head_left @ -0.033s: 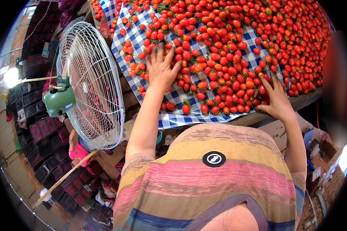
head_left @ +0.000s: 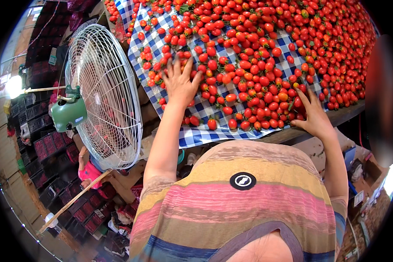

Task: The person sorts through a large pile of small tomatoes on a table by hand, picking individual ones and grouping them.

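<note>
Red cherry tomatoes [head_left: 266, 81], several with green stems attached, lie spread over a blue-and-white checked cloth [head_left: 201, 136]. My left hand [head_left: 181, 85] is palm down on the left part of the spread. Its fingers are apart and slightly blurred at the tips, touching or just over tomatoes there. At the near right of the loose pile rests my right hand [head_left: 314, 114], fingers spread around the edge of the tomatoes, thumb toward me. Neither hand visibly grips a tomato; what lies under the palms is hidden.
A large caged fan [head_left: 102, 98] with a green motor stands close to my left forearm. Deeper tomatoes [head_left: 340, 52] heap up at the right. A wooden table edge [head_left: 292, 133] runs before me. Dark crates [head_left: 48, 146] and a person in pink [head_left: 90, 171] are at the lower left.
My left hand has drawn back slightly toward me, its fingertips now lower over the tomatoes. My right hand stays in nearly the same place.
</note>
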`<action>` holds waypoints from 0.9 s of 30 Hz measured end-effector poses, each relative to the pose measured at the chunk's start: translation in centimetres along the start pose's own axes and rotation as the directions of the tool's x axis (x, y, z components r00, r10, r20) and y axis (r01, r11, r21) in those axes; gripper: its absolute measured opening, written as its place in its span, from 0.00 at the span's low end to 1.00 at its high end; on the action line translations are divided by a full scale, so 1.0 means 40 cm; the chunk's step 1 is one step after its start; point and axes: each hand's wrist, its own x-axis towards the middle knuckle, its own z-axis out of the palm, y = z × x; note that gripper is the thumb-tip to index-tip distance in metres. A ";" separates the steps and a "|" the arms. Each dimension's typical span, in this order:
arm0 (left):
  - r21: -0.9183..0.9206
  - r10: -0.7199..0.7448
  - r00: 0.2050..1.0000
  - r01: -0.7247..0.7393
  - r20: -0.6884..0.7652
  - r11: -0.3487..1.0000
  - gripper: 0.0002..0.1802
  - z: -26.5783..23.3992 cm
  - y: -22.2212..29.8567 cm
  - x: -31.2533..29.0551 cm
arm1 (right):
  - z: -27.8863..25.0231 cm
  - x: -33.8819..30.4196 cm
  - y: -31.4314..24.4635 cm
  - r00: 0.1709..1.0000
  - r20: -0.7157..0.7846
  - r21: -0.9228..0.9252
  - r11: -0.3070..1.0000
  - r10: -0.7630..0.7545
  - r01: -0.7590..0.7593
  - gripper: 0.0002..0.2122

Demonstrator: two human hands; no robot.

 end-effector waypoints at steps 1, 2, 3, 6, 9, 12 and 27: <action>0.001 -0.054 0.999 0.054 -0.001 0.999 0.36 -0.008 0.003 -0.030 | 0.002 -0.003 -0.001 1.000 0.028 0.078 0.997 0.005 -0.007 0.50; 0.002 -0.110 0.994 0.110 -0.001 0.994 0.36 -0.016 0.009 -0.054 | 0.030 0.012 -0.002 0.994 -0.002 0.013 0.994 -0.109 0.109 0.51; -0.003 -0.056 0.995 0.057 0.079 0.998 0.38 -0.032 0.039 -0.061 | 0.046 0.019 -0.037 0.985 -0.022 -0.109 0.979 -0.173 0.170 0.50; -0.130 0.170 0.971 -0.149 0.169 0.980 0.40 -0.039 0.134 -0.080 | 0.090 0.088 -0.155 0.932 0.105 -0.169 0.917 -0.347 0.360 0.47; -0.082 0.185 0.979 -0.178 0.089 0.981 0.38 -0.041 0.128 -0.041 | 0.170 0.146 -0.228 0.753 0.013 -0.165 0.741 -0.658 0.651 0.39; -0.064 -0.032 0.996 0.026 -0.083 0.998 0.32 -0.042 0.077 -0.025 | 0.183 0.215 -0.264 0.811 0.000 -0.337 0.763 -0.585 0.551 0.31; -0.201 0.191 0.703 -0.069 0.685 0.977 0.17 -0.201 0.059 -0.166 | 0.032 0.022 -0.041 0.992 0.125 -0.314 0.949 -0.003 0.042 0.30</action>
